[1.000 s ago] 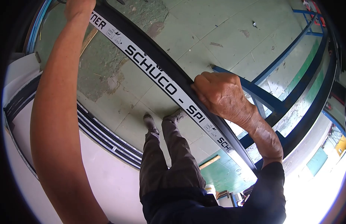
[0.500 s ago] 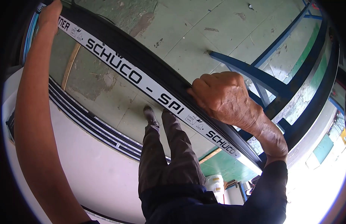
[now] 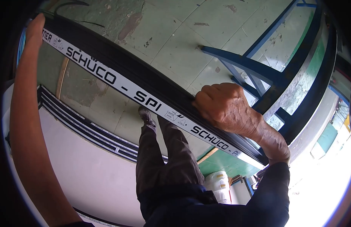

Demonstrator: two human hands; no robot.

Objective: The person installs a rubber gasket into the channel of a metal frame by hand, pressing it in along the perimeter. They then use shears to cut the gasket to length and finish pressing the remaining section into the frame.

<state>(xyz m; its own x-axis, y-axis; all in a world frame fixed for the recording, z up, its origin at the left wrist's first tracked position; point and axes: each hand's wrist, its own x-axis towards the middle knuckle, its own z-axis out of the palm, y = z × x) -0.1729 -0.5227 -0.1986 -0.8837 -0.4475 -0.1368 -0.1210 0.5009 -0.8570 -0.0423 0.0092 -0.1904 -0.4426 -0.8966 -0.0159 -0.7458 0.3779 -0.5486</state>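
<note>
A long black profile bar (image 3: pixel 118 66) with a white printed strip reading "SCHÜCO" along one side runs slantwise across the head view, from upper left to lower right. At its upper left part my left hand (image 3: pixel 34 29) grips the edge, arm stretched out; its fingertips are mostly hidden. My right hand (image 3: pixel 226 108) is closed over the bar's upper edge nearer its lower right end, knuckles up, and its fingertips are out of sight behind it. The bar is held above the floor, in front of my legs.
A blue metal frame (image 3: pixel 243 64) stands to the right. Below left, several dark profiles (image 3: pixel 103 136) lie along the edge of a pale surface (image 3: pixel 88 170). White wrapped rolls (image 3: pixel 217 185) stand near my right leg. A thin black strip (image 3: pixel 92 23) curls at the top left.
The bar and my left hand have moved toward the upper left, its lettering sliding past my right hand. My right hand stays at nearly the same spot in view. The view has shifted slightly.
</note>
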